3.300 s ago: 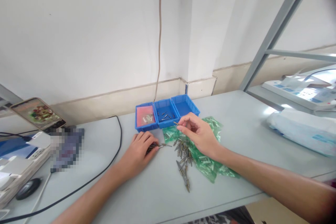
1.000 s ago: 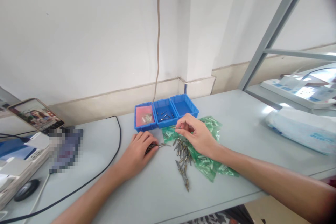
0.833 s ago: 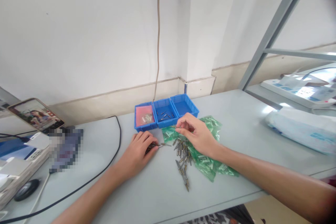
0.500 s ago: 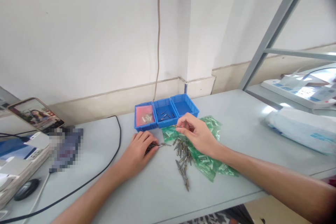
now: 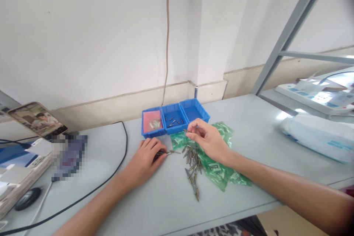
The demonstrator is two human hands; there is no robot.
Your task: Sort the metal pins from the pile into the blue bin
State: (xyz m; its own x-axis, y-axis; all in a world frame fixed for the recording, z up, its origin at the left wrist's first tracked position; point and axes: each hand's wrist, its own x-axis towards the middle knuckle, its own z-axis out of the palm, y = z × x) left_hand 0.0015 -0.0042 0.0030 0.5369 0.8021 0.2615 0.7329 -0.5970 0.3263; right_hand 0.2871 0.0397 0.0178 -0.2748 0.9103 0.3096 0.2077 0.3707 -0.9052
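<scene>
— Three blue trays (image 5: pixel 173 118) sit in a row at the back of the pale, smooth worktop (image 5: pixel 249 125): shallow plastic, one lined pink, the middle one with a few pins inside.

— And the heap in front?

— Thin metal pins (image 5: pixel 193 162), brassy and grey, scattered over crinkled green bags (image 5: pixel 218 171).

— The hands?

— The right hand (image 5: pixel 208 142) hovers above the heap, thumb and forefinger pinched narrow on one pin (image 5: pixel 184 130), just in front of the middle tray. The left hand (image 5: pixel 145 160) lies on the worktop, fingers curled around a dark bundle of pins (image 5: pixel 160 153), tips poking out towards the heap.
</scene>
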